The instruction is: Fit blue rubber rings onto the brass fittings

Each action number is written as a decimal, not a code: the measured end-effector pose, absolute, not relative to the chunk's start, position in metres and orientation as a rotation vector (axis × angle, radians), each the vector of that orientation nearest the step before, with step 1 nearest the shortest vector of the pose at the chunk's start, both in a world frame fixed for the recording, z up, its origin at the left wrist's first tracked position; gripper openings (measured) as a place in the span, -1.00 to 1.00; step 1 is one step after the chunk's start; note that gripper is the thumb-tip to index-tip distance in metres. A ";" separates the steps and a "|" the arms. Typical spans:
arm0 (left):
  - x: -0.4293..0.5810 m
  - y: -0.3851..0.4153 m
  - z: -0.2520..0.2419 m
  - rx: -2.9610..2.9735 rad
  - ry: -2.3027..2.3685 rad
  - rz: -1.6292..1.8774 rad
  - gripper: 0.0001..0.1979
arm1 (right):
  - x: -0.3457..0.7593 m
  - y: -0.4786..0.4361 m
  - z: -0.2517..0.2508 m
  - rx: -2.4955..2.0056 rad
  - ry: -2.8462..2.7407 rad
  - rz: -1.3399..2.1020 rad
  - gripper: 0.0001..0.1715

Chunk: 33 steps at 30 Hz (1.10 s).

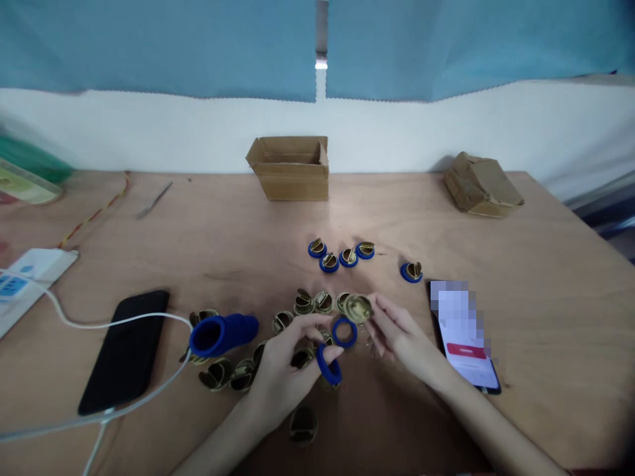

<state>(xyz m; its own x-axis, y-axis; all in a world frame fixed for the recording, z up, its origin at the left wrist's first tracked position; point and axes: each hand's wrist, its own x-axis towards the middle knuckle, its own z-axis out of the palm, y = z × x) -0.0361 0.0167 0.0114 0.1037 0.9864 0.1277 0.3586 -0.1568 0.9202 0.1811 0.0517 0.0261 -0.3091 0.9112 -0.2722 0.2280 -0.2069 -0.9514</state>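
Note:
My left hand (282, 373) holds a blue ring (329, 367) tilted at its thumb, with the fingers curled above it. Between the fingertips of my right hand (404, 337) is a round brass-coloured metal piece (358, 308), raised off the table. A second blue ring (345, 332) lies between the two hands. Around my left hand lie several loose brass pieces with hinged-looking flaps, among them one brass piece (303, 424) nearest to me. A stack of blue rings (223, 335) rests on its side to the left. Beyond the hands sit several brass pieces in blue rings (329, 262).
An open cardboard box (297, 184) stands at the back, and a crumpled carton (481, 185) at back right. A black phone (126, 350) with white cables lies left; a lit phone (466, 344) lies beside my right forearm. Tweezers-like metal (155, 199) lie at the back left.

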 end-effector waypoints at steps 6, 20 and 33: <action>-0.034 0.016 0.009 1.668 1.441 1.139 -0.81 | 0.208 0.078 0.014 -1.757 -1.647 0.715 -0.64; -0.036 0.017 0.008 1.747 1.433 1.123 -0.87 | 0.194 0.084 -0.008 -1.731 -1.619 1.006 -0.56; -0.036 0.020 0.010 1.799 1.425 1.139 -0.89 | 0.187 0.071 0.017 -1.559 -1.705 0.939 -0.77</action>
